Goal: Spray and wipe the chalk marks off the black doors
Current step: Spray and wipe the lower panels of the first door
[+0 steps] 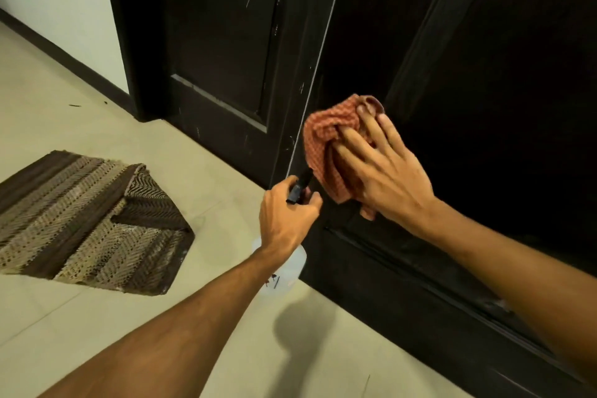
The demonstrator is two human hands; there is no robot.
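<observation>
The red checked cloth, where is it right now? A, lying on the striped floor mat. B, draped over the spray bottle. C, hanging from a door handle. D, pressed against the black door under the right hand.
D: the right hand presses the red checked cloth with spread fingers against the black door, while the left hand grips the spray bottle beside it.
</observation>
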